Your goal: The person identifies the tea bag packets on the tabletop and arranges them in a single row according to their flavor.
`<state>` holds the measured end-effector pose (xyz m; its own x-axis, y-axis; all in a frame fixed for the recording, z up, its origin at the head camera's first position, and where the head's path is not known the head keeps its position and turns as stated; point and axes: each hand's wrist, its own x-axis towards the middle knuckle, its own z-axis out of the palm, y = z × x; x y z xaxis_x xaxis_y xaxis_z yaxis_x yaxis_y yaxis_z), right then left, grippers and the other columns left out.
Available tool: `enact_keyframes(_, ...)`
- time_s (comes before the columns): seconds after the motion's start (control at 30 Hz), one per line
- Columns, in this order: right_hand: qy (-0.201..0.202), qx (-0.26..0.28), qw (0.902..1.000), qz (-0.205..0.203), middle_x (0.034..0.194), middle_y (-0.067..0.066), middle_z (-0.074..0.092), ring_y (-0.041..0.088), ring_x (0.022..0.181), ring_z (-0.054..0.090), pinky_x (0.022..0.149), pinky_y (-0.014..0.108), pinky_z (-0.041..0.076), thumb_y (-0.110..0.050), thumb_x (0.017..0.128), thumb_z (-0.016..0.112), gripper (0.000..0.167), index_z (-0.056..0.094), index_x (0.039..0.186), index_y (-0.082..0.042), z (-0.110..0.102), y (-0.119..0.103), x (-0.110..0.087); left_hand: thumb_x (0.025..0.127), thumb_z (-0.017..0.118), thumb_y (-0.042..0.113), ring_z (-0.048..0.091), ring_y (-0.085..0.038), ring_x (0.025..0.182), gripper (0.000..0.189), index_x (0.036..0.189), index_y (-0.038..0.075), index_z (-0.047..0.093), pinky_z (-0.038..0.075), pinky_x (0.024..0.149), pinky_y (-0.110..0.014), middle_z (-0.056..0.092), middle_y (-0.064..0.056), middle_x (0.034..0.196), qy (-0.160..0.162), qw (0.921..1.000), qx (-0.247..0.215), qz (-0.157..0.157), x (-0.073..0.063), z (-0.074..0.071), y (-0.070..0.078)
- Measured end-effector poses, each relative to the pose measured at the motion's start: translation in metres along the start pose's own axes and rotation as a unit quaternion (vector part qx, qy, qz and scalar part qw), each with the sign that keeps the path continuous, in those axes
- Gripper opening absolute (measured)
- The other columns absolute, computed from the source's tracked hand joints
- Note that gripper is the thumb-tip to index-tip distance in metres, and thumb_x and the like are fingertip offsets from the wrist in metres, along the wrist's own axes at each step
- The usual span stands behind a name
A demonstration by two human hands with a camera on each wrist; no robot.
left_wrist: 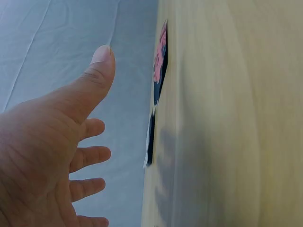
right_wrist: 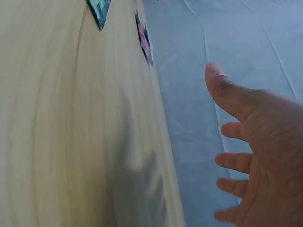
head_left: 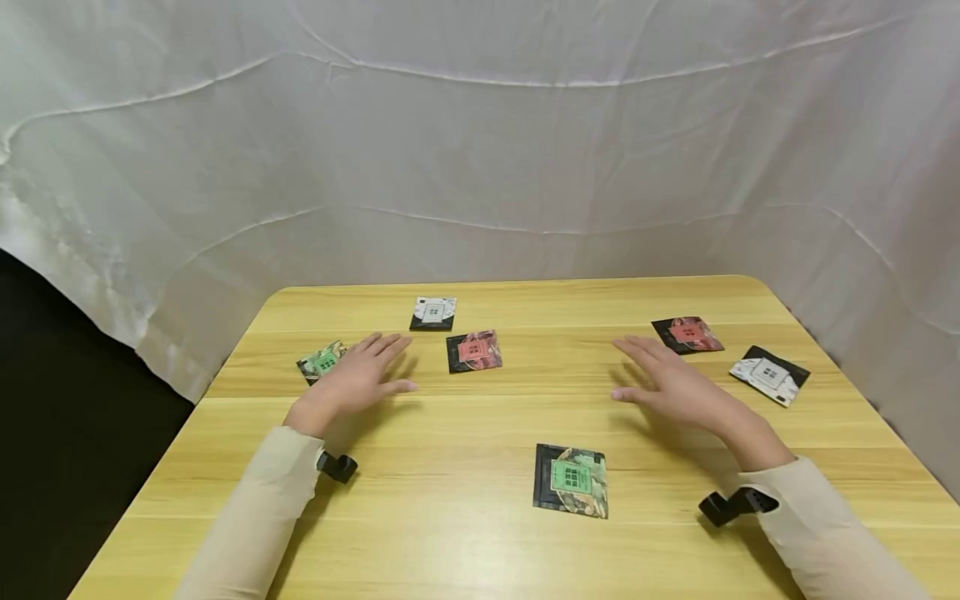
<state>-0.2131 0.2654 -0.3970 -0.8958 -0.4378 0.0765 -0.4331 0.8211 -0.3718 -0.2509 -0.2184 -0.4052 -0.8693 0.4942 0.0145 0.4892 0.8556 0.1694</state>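
Observation:
Over the left half of the table my left hand (head_left: 358, 377) hovers with fingers extended and thumb apart, holding nothing. It partly covers a green-labelled sachet (head_left: 322, 361). Just beyond its fingertips lie a white-and-black sachet (head_left: 433, 313) and a red-labelled sachet (head_left: 475, 351). My right hand (head_left: 678, 387), likewise empty with its fingers stretched out, is above the right half. A second red-labelled sachet (head_left: 687, 333) is past its knuckles, and another white-and-black sachet (head_left: 770, 375) lies to its right. Between the forearms, nearer me, lies a larger-looking green-labelled sachet (head_left: 572, 481).
The sachets all lie flat on a light wooden table (head_left: 465, 542). White cloth (head_left: 480, 158) hangs behind the far edge and along the right side. A black area (head_left: 67, 433) borders the table on the left. Each wrist wears a small black camera (head_left: 337, 467).

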Motion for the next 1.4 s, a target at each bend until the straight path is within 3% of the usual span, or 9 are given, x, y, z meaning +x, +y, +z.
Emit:
enact_keyframes(0.43, -0.003, 0.052, 0.9964, -0.067, 0.151, 0.014, 0.039, 0.039, 0.136, 0.036, 0.108, 0.058, 0.027, -0.045, 0.083, 0.075, 0.086, 0.035, 0.153, -0.016, 0.003, -0.024, -0.005, 0.094, 0.056, 0.056, 0.022, -0.046, 0.140, 0.082, 0.155, 0.008, 0.029, 0.020, 0.110, -0.062, 0.028, -0.022, 0.154, 0.004, 0.9978, -0.056, -0.036, -0.017, -0.005, -0.031)
enact_keyframes(0.73, -0.053, 0.062, 0.9921, -0.095, 0.148, 0.012, 0.044, 0.036, 0.134, 0.041, 0.107, 0.055, 0.031, -0.043, 0.081, 0.077, 0.085, 0.040, 0.151, -0.013, 0.008, -0.040, -0.008, 0.091, 0.054, 0.064, 0.024, -0.046, 0.139, 0.088, 0.155, 0.008, 0.029, 0.023, 0.107, -0.064, 0.029, -0.023, 0.154, 0.008, 0.9953, -0.080, -0.054, -0.025, -0.002, -0.059)
enact_keyframes(1.0, -0.116, 0.074, 0.9859, -0.095, 0.144, 0.011, 0.049, 0.032, 0.126, 0.050, 0.102, 0.052, 0.040, -0.051, 0.080, 0.074, 0.088, 0.040, 0.151, -0.012, 0.019, -0.049, -0.011, 0.093, 0.061, 0.051, 0.023, -0.049, 0.138, 0.083, 0.154, 0.004, 0.028, 0.023, 0.107, -0.065, 0.027, -0.026, 0.153, 0.001, 0.9926, -0.097, -0.072, -0.037, -0.002, -0.074)
enact_keyframes(1.23, -0.126, 0.057, 0.9846, -0.107, 0.142, 0.010, 0.051, 0.032, 0.130, 0.047, 0.105, 0.051, 0.037, -0.052, 0.079, 0.074, 0.086, 0.042, 0.150, -0.013, 0.024, -0.053, -0.013, 0.093, 0.060, 0.053, 0.025, -0.049, 0.137, 0.084, 0.154, 0.004, 0.029, 0.023, 0.107, -0.064, 0.028, -0.027, 0.153, -0.003, 0.9898, -0.114, -0.086, -0.038, 0.002, -0.083)
enact_keyframes(1.4, -0.129, 0.052, 0.9828, -0.122, 0.138, 0.007, 0.054, 0.026, 0.123, 0.052, 0.101, 0.049, 0.042, -0.051, 0.078, 0.075, 0.086, 0.044, 0.149, -0.014, 0.022, -0.059, -0.014, 0.094, 0.058, 0.054, 0.024, -0.049, 0.138, 0.085, 0.154, 0.003, 0.027, 0.022, 0.107, -0.064, 0.027, -0.028, 0.153, -0.005, 0.9877, -0.118, -0.102, -0.037, 0.003, -0.088)
